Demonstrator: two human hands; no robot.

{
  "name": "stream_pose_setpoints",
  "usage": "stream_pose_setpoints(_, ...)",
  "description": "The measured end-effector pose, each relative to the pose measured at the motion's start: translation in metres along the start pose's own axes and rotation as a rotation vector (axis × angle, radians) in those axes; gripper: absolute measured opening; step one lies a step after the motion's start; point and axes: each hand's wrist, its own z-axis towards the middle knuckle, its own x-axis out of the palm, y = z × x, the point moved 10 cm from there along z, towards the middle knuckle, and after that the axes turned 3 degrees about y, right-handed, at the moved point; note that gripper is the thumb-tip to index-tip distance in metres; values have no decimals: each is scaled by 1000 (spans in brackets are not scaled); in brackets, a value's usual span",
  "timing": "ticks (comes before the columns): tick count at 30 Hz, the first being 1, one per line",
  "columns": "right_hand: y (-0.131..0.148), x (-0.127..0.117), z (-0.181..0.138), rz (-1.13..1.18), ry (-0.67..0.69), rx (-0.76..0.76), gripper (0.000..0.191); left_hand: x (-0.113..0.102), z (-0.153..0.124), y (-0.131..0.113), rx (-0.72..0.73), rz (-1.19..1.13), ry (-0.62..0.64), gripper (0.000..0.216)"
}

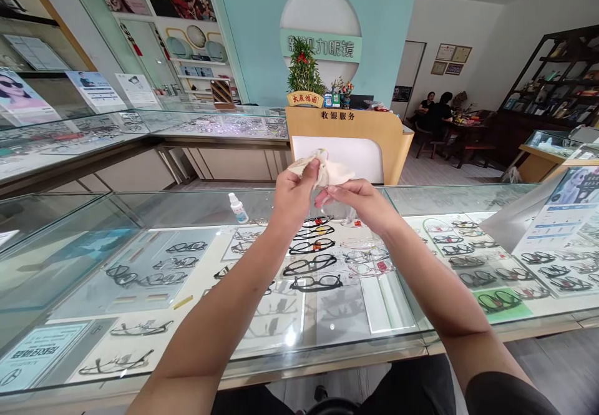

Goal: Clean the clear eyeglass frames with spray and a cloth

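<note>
Basically we're holding the cream cloth [333, 171] over the counter's [56, 259] far edge: left hand [294, 191] fingers clamping its left end, right hand [365, 201] pinching just underneath.

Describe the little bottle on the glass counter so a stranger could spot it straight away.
Start at the long glass counter full of eyeglass frames. On its top, just left of the left hand gripping the cloth, stands the small bottle. Unlike the flat frames under the glass, it is upright, white and blue.
</note>
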Motion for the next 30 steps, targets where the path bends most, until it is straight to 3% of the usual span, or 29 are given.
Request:
stream_pose_setpoints(4, 2, 4, -2, 31, -13, -27, 39, 0, 4, 3, -150, -28, 93, 54)
stream_pose_setpoints(10, 3, -13, -3, 75, -80, -29, 34, 21, 3, -12, -178, -196, 365, 44)
stream_pose_setpoints(15, -1, -5, 2, 87, -83, -43, 45, 23, -1, -1, -145, -239, 211, 52)
stream_pose_setpoints(21, -4, 3, 3, 57, -85, -60, 46, 3, 1, 12, -191, -108, -6, 51)
stream_pose_setpoints(26, -8, -13, 2, 67, -113, -38, 44, 2, 7, 10, -235, -164, 90, 52)
stream_pose_setpoints(30, 18, -31, -8, -144, -121, -141, 39, -23, 19, 2, -209, -158, 94, 46)
